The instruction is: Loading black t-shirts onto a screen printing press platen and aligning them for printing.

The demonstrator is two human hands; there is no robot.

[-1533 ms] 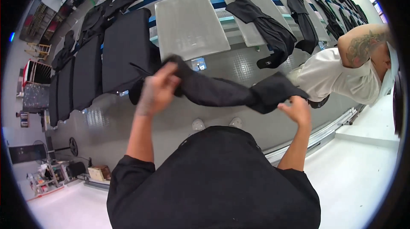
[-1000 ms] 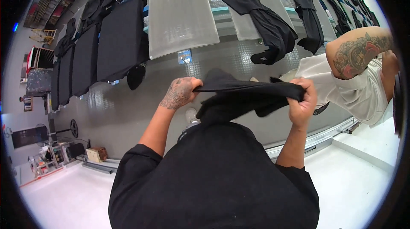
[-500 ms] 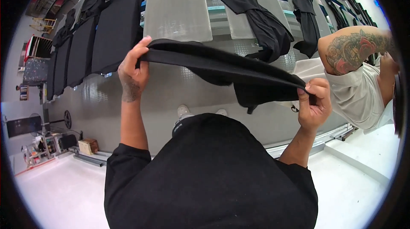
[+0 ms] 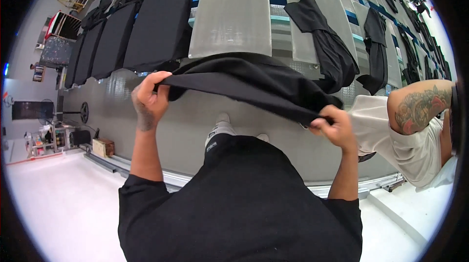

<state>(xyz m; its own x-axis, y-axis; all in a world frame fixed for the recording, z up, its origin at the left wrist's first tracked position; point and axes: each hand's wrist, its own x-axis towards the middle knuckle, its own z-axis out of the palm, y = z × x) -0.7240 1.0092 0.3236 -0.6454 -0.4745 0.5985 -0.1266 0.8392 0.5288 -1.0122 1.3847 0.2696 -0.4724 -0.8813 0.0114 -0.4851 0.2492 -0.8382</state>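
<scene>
A black cloth garment [image 4: 254,83] hangs stretched between my two hands in front of me, its near edge pulled into a long band. My left hand [image 4: 151,95] is closed on its left end, thumb and fingers pinching the edge. Its right end is gripped by my right hand [image 4: 335,126], which sits slightly lower and is a little blurred. Just beyond the garment lies a bare, pale flat board [image 4: 231,18]. What kind of garment it is, I cannot make out from the folds.
Left of the bare board, several boards are covered with black fabric [image 4: 159,27]. To its right, black garments [image 4: 332,52] lie loosely draped over other boards. A co-worker in light clothing [image 4: 391,140] stands close at my right, with a tattooed arm [image 4: 424,108]. A small wooden box [image 4: 103,147] sits at the left.
My right hand has moved left and down, so the garment's edge slackens and its cloth billows beyond it. My left hand has dropped slightly. The boards appear shifted to the right in view.
</scene>
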